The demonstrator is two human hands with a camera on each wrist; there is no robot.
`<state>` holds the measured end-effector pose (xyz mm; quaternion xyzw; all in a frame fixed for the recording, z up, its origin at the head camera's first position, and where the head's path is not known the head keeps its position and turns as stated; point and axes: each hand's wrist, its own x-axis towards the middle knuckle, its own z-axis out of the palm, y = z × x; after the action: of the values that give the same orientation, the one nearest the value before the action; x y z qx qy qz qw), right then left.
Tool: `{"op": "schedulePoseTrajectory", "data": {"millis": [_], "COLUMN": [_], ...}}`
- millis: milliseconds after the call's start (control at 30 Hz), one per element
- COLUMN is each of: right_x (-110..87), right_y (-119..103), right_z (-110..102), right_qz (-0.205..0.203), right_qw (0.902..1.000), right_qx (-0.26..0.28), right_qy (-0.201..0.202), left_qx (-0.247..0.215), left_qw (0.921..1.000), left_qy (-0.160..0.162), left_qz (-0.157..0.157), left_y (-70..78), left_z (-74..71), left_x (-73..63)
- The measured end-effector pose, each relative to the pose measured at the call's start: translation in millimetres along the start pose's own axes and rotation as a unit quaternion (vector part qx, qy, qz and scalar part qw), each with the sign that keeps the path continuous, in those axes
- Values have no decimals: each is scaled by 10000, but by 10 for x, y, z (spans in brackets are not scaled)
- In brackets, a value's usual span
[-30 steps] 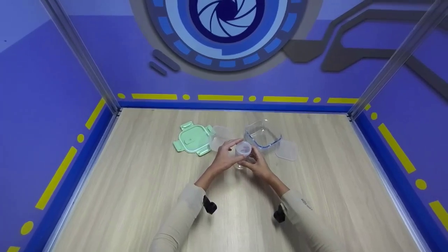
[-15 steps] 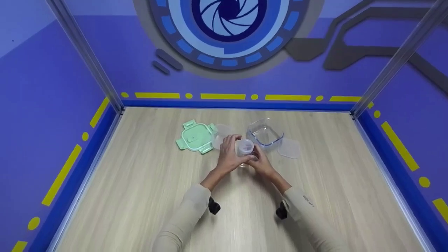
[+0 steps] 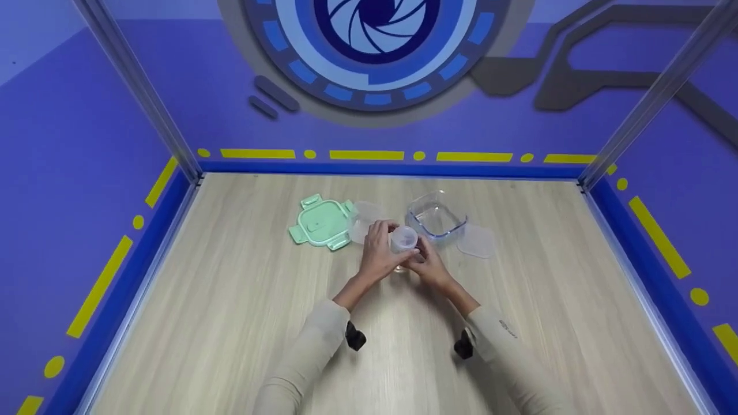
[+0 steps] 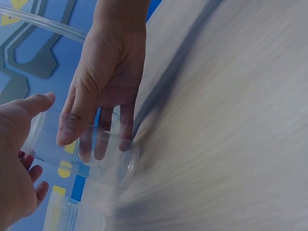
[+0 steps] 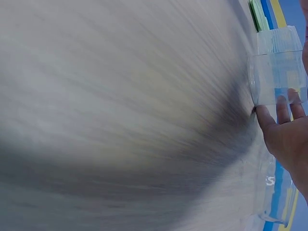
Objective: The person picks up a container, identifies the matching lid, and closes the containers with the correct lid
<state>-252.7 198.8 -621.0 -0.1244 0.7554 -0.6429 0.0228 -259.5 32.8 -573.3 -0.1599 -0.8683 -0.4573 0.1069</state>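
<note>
Upright on the table is a clear cylindrical cup [image 4: 91, 154] with a cloudy round top [image 3: 405, 237]. My left hand [image 3: 377, 252] grips its upper end, thumb on the near side and fingers around the far left. Lower down, my right hand [image 3: 431, 267] holds the cup's wall from the right; in the right wrist view its fingertips reach the cup [image 5: 269, 79] near the base. Behind the left hand lies a cloudy plastic container [image 3: 364, 216], partly covered by the fingers. A square glass container [image 3: 436, 218] stands behind the right hand.
A green clip-on lid [image 3: 324, 223] lies at the back left, overlapped by the cloudy container's edge. To the right of the glass container is a flat translucent square lid [image 3: 477, 241]. Blue walls [image 3: 357, 138] border the wooden tabletop [image 3: 230, 288] at the back and sides.
My left fingers have shifted from over the cup's top to its far left side, and the thumb has come round the near side. The right hand keeps its hold.
</note>
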Motion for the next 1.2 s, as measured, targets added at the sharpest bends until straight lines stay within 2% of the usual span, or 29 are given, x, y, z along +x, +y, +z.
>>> {"op": "schedulePoseTrajectory", "data": {"millis": [200,400,700,800,933,1067,1200], "right_x": [-3,-11,-1,1,9,9,8], "right_y": [5,9,-20,-23,-24,-10,16], "right_z": [10,4,-15,-17,-13,-10,-5], "right_qz": [65,118,239,228,155,136,169], "right_qw": [9998,9999,9997,9997,9999,9999,9997], "right_qx": [167,-20,-109,-35,-2,21,154], "right_qy": [4,69,3,-13,0,3,-21], "left_qx": [-530,-1028,-1279,-1366,-1570,-1867,-2084], "left_qw": [9984,9921,9850,9825,9803,9779,9753], "left_qy": [-177,-679,-1143,-1264,-1176,-844,-545], "left_qz": [114,229,189,81,-208,-416,-493], "left_y": [-44,-70,-91,-103,-107,-110,-104], "left_z": [-33,-96,-135,-149,-166,-132,-67], "left_x": [0,13,71,71,55,22,-14]}}
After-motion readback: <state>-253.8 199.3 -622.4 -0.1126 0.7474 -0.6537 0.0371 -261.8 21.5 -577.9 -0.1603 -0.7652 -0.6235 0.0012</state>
